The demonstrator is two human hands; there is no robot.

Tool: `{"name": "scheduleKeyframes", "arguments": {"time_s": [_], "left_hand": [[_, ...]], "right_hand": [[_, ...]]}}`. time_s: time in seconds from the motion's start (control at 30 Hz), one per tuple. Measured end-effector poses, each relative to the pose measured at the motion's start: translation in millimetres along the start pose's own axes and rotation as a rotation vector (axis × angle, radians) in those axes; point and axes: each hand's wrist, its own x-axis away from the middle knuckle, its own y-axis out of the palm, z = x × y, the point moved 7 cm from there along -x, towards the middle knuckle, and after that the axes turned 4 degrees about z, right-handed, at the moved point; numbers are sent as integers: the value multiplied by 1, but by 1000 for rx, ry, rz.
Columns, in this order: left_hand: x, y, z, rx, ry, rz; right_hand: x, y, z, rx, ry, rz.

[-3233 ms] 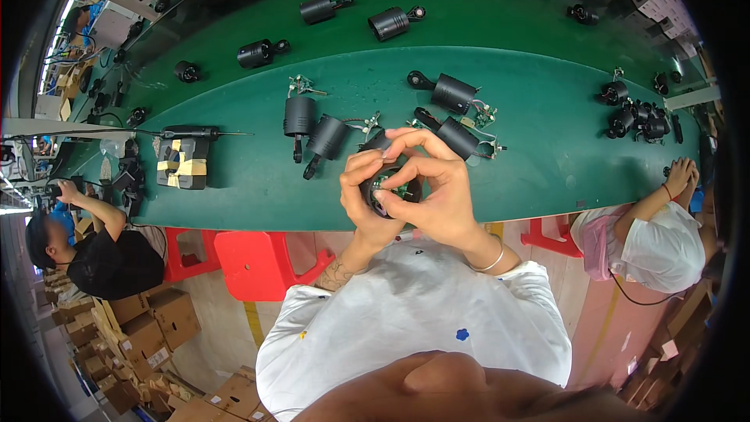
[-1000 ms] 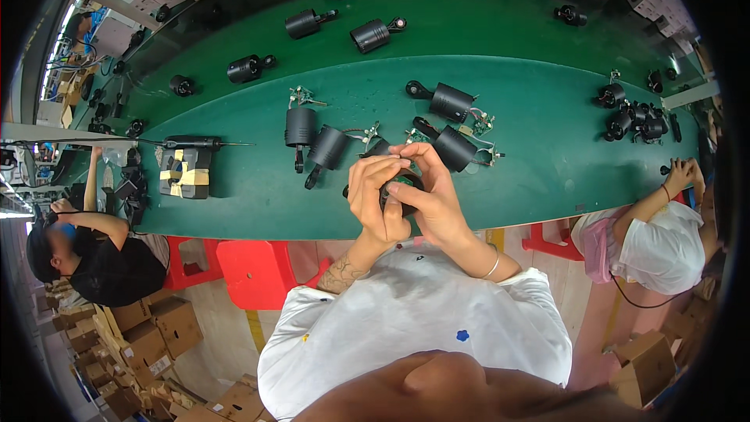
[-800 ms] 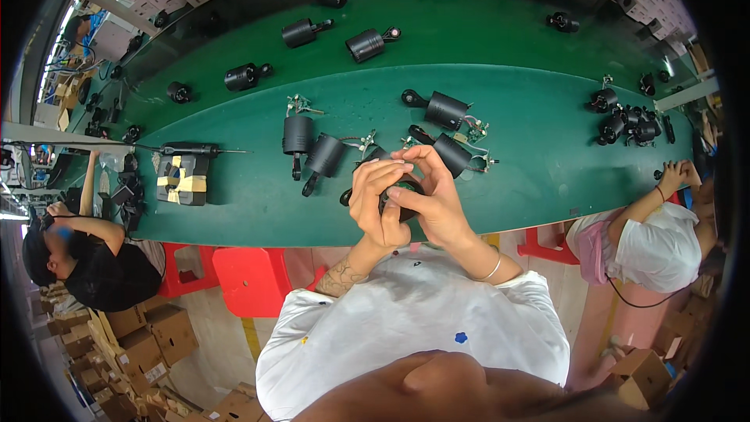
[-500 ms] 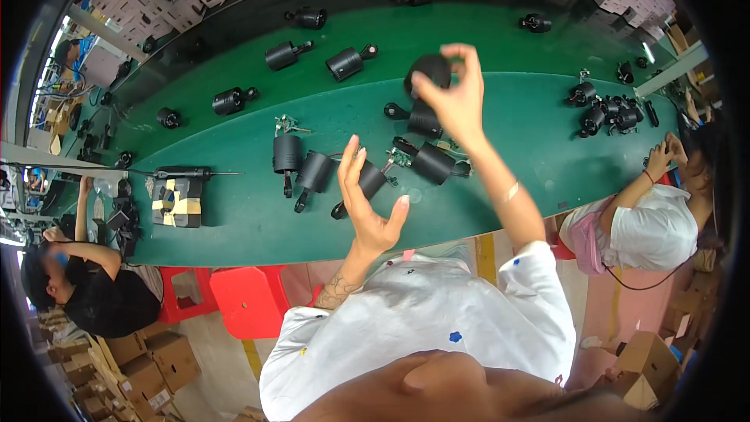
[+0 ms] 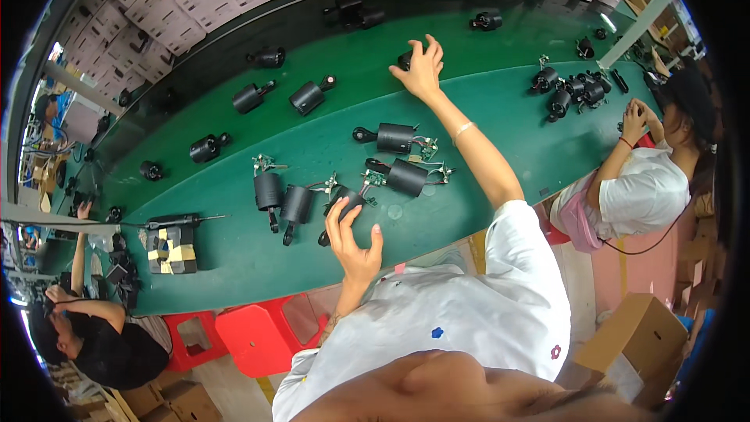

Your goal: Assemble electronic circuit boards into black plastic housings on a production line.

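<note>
Head view: nearest, the left hand (image 5: 355, 256) hangs empty, fingers apart, by a black cylinder (image 5: 356, 198) with a fragile-looking circuit board (image 5: 373, 178); farther off, the right hand (image 5: 424, 72) curves over a second cylinder (image 5: 404, 60) on the green strip (image 5: 359, 55), grip unclear, the piece seemingly stiff, fairly light, best held around its sides.

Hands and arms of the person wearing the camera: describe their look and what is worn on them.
The left hand and right hand are bare, without gloves. A thin, pale bangle circles the right wrist. Dark line markings show partly on the left forearm. The right sleeve is short, loose and white.
</note>
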Motion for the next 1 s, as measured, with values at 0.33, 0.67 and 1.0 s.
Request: {"name": "scheduleKeyframes", "arguments": {"time_s": [0.33, 0.67, 1.0], "left_hand": [[-13, 2, 0, 57, 48, -26], [-15, -9, -31, 742, -408, 58], [-24, 12, 20, 916, -549, -528]], "right_hand": [[101, -64, -38, -263, -180, -754], [88, -187, -83, -727, -270, -589], [149, -229, -169, -850, -650, -872]]}}
